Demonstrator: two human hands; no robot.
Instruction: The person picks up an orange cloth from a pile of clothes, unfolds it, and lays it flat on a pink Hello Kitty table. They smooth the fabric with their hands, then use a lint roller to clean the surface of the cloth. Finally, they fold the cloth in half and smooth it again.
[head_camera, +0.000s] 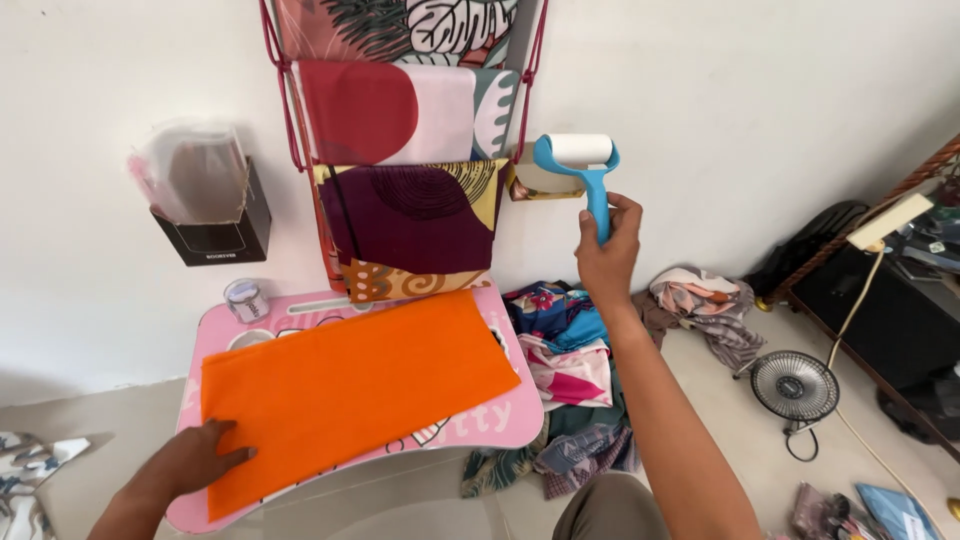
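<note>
An orange cloth (355, 385) lies spread flat across a small pink lap table (500, 425). My left hand (195, 460) rests flat on the cloth's near left corner, fingers apart. My right hand (608, 250) is raised near the white wall, closed around the blue handle of a lint roller (580, 160) with a white roll, held upright to the right of the table.
A red wall rack (410, 150) holds folded patterned fabrics above the table. A black holder with plastic bags (205, 205) hangs at left. A small roll (246, 300) stands on the table. Loose clothes (570, 360), a small fan (795, 388) and a dark cabinet (880, 320) lie at right.
</note>
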